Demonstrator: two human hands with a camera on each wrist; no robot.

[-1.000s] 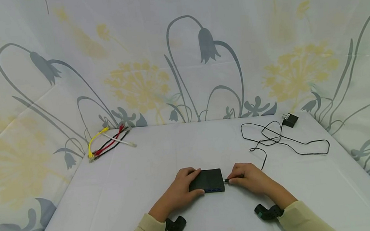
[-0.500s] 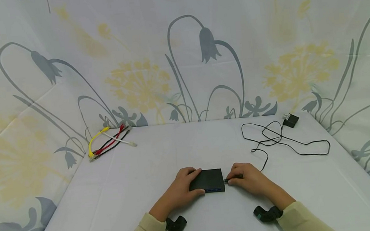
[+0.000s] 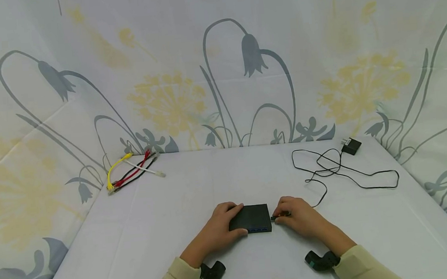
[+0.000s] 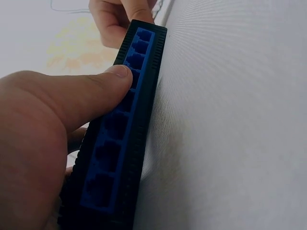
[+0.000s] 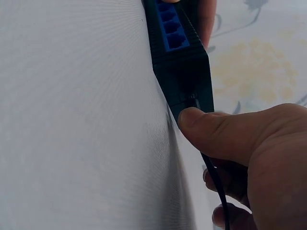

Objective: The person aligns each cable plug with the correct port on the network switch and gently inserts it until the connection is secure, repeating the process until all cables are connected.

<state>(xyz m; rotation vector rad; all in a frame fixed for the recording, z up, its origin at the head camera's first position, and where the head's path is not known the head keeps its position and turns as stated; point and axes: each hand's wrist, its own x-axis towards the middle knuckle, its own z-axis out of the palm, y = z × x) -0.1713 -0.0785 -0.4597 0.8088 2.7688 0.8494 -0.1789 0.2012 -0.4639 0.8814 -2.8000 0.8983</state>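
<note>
A black network switch (image 3: 253,218) lies on the white tabletop in front of me, a row of blue ports (image 4: 116,125) along its near side. My left hand (image 3: 219,230) grips its left end, the thumb across the ports in the left wrist view. At the right end, my right hand (image 3: 301,216) pinches a black power plug (image 5: 193,102) between thumb and fingers. The plug meets the switch's end face; how deep it sits I cannot tell. From it a thin black cable (image 5: 218,184) runs back under the right hand.
The cable's loose loops lead to a black power adapter (image 3: 351,146) at the back right. Several short network cables, including a yellow one (image 3: 112,171) and a white one (image 3: 147,168), lie at the back left. A flower-patterned curtain (image 3: 219,91) hangs behind the table.
The stretch of cable beside my right hand has shifted slightly to the right, and the right wrist has edged left. My left hand and the switch keep their places.
</note>
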